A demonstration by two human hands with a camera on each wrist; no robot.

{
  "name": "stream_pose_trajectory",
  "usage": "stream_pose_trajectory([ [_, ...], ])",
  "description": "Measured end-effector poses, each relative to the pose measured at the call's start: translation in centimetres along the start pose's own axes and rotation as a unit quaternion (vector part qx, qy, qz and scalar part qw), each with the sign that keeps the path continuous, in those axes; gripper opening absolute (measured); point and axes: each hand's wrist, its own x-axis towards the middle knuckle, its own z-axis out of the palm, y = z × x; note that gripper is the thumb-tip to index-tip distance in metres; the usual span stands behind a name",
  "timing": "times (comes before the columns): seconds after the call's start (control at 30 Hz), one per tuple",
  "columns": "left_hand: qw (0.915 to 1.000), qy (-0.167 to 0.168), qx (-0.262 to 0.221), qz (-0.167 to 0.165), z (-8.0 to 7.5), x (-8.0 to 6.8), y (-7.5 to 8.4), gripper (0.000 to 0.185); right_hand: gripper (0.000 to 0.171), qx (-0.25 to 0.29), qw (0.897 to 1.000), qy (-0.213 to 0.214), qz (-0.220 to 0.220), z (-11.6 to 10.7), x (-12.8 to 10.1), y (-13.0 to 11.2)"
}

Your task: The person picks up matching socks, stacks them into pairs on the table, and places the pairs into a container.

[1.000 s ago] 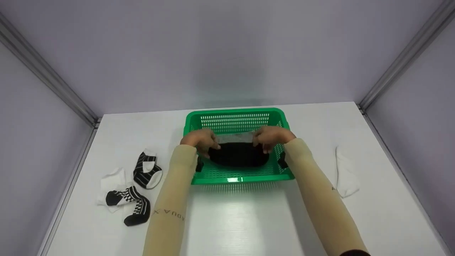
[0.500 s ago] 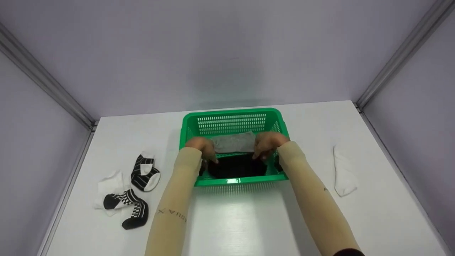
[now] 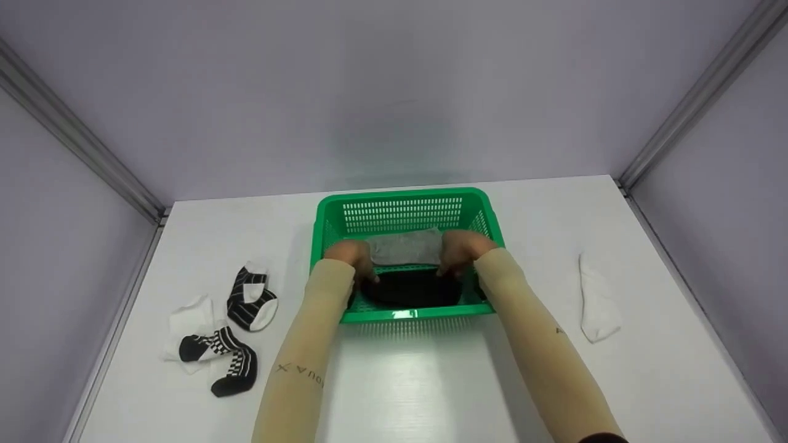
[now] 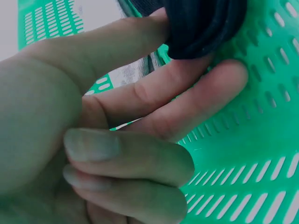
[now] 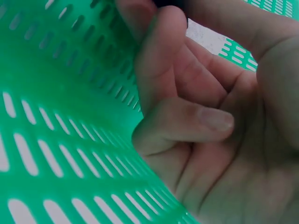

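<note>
A black folded sock [image 3: 411, 289] lies lengthwise in the front part of the green basket [image 3: 394, 194]. My left hand [image 3: 355, 255] pinches its left end; in the left wrist view the dark, layered fabric [image 4: 203, 25] sits between thumb and fingers, while the lower fingers curl in. At the opposite end my right hand [image 3: 460, 249] pinches the sock, of which only a dark bit [image 5: 170, 3] shows at the top of the right wrist view. Behind it, a grey sock [image 3: 406, 247] lies flat across the basket, partly hidden by both hands.
On the white table [image 3: 406, 394], left of the basket, lie a black striped sock [image 3: 249, 301], a checkered black-and-white pair [image 3: 237, 363] and white socks [image 3: 189, 317]. A white sock [image 3: 597, 301] lies to the right. Walls enclose the back and sides.
Both hands have brought the black sock toward the basket's front wall and lower into the basket, uncovering the grey sock behind. Over the last half second they have barely moved.
</note>
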Motion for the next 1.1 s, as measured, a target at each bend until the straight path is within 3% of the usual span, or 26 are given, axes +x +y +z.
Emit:
stream_pose_trajectory([
  [0.17,0.9953,0.071,0.001,0.066,0.4,0.2,0.5,0.044,0.025,0.014,1.0,0.007,0.002,-0.4,-0.7,0.2],
  [0.23,0.9919,0.077,-0.01,0.1,0.3,0.2,0.7,0.046,0.023,0.022,0.999,0.025,-0.018,-0.6,-1.1,0.0],
  [0.33,0.9915,-0.007,-0.039,0.124,0.1,0.1,1.0,0.032,0.019,0.046,0.996,0.028,-0.068,-0.6,-1.4,-0.7],
  [0.4,0.9891,-0.08,-0.049,0.113,0.2,0.3,1.1,0.023,0.017,0.059,0.995,-0.001,-0.081,-0.4,-1.7,-1.2],
  [0.47,0.9857,-0.129,-0.052,0.096,0.4,0.5,1.0,0.023,0.015,0.063,0.994,-0.047,-0.073,0.0,-1.8,-1.5],
  [0.57,0.9847,-0.148,-0.063,0.069,0.7,0.8,0.5,0.024,0.014,0.053,0.993,-0.096,-0.04,0.6,-1.6,-1.7],
  [0.7,0.9822,-0.152,-0.094,0.057,1.0,0.9,-0.1,0.023,0.014,0.052,0.993,-0.104,-0.022,1.0,-1.1,-1.6],
  [0.87,0.982,-0.138,-0.106,0.073,1.0,0.3,-0.6,0.018,0.012,0.057,0.992,-0.113,-0.028,0.8,-1.3,-1.6],
  [1.0,0.9848,-0.083,-0.097,0.118,0.1,-1.2,-0.6,0.021,0.014,0.048,0.991,-0.112,-0.061,-0.1,-2.6,-1.5],
  [1.1,0.9811,-0.029,-0.081,0.173,-0.6,-2.9,-0.4,0.022,0.011,0.055,0.991,-0.075,-0.1,-0.8,-4.0,-1.2],
])
